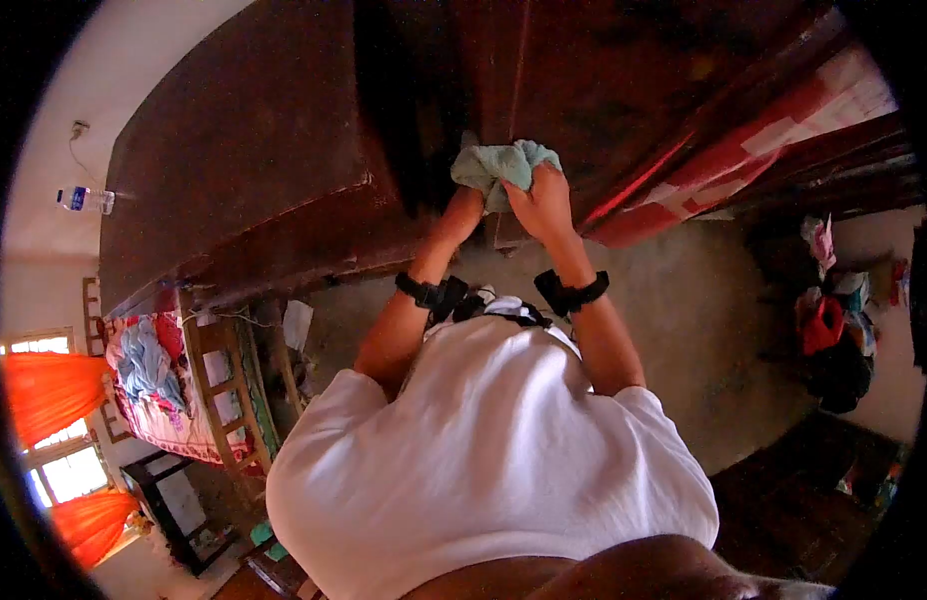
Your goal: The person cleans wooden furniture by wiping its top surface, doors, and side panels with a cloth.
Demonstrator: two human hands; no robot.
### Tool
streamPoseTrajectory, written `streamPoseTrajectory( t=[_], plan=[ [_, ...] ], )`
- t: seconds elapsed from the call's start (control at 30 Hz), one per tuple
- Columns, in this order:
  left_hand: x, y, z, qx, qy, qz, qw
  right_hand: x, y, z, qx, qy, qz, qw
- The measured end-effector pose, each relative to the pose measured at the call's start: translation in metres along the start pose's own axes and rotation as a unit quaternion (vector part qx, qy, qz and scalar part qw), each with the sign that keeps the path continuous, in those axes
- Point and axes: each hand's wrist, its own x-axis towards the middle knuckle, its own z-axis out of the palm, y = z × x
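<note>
A pale green cloth (506,165) is bunched up between my two hands, in front of a dark brown wooden surface (624,110). My left hand (466,205) is closed on the cloth's left part, its fingers mostly hidden in the folds. On the other side, my right hand (544,200) grips the cloth's right part, thumb along the near side. Both arms reach forward, with a black band on each wrist. Whether the cloth touches the wood cannot be made out.
A large dark brown panel (234,150) rises at the left. Red patterned material (764,150) runs along the right. A bed with clothes (149,365) and a wooden ladder (222,390) stand at the left. Bags and clothes (834,330) hang at the right above the floor.
</note>
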Motion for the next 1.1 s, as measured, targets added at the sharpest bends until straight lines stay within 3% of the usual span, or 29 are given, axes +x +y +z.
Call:
streamPoseTrajectory(
  t=[0.03,0.1,0.17,0.23,0.27,0.33,0.37,0.47,0.57,0.63,0.67,0.77,0.8,0.87,0.97,1.1],
  plan=[
    [-0.009,0.013,0.000,0.133,-0.003,0.035,0.991,0.000,-0.009,-0.005,0.018,0.031,-0.029,0.999],
    [-0.013,0.040,-0.003,0.263,0.002,0.072,0.962,0.002,-0.034,-0.031,0.039,0.040,-0.073,0.996],
    [-0.018,0.067,-0.001,0.068,-0.008,0.246,0.967,0.006,-0.057,-0.053,0.137,0.185,-0.219,0.948],
    [-0.024,0.123,0.002,0.120,0.093,0.459,0.875,0.010,-0.056,-0.063,0.141,0.229,-0.211,0.940],
    [-0.024,0.140,0.002,0.119,0.099,0.460,0.874,0.013,-0.058,-0.072,0.093,0.246,-0.245,0.933],
    [-0.020,0.160,0.003,0.330,0.174,0.503,0.780,0.017,-0.054,-0.073,0.067,0.248,-0.237,0.937],
    [-0.014,0.156,0.004,0.329,0.176,0.503,0.780,0.018,-0.053,-0.074,0.039,0.254,-0.223,0.940],
    [0.001,0.119,0.011,0.246,0.157,0.446,0.846,0.017,-0.040,-0.057,0.027,0.228,-0.188,0.955],
    [0.002,0.069,0.013,0.278,0.149,0.367,0.875,0.014,-0.022,-0.041,0.013,0.203,-0.147,0.968],
    [-0.002,0.044,0.014,0.285,0.131,0.324,0.892,0.008,-0.002,-0.032,-0.020,0.121,-0.088,0.989],
    [-0.004,0.033,0.013,0.292,0.115,0.282,0.907,0.006,0.013,-0.022,-0.066,0.152,-0.123,0.978],
    [-0.010,0.002,0.009,0.322,0.114,0.245,0.907,-0.007,0.031,-0.010,-0.075,0.094,-0.061,0.991],
    [-0.010,-0.008,0.008,0.321,0.110,0.246,0.908,-0.011,0.047,0.000,-0.097,0.123,-0.108,0.982],
    [-0.012,-0.023,0.005,0.366,0.146,0.299,0.869,-0.025,0.076,0.020,-0.098,0.096,-0.086,0.987],
    [-0.023,-0.002,0.006,0.265,0.090,0.316,0.906,-0.021,0.046,0.004,-0.100,0.083,-0.102,0.986],
    [-0.035,0.034,0.029,0.238,0.147,0.405,0.871,0.015,0.002,-0.024,-0.027,0.173,-0.224,0.959]
  ],
)
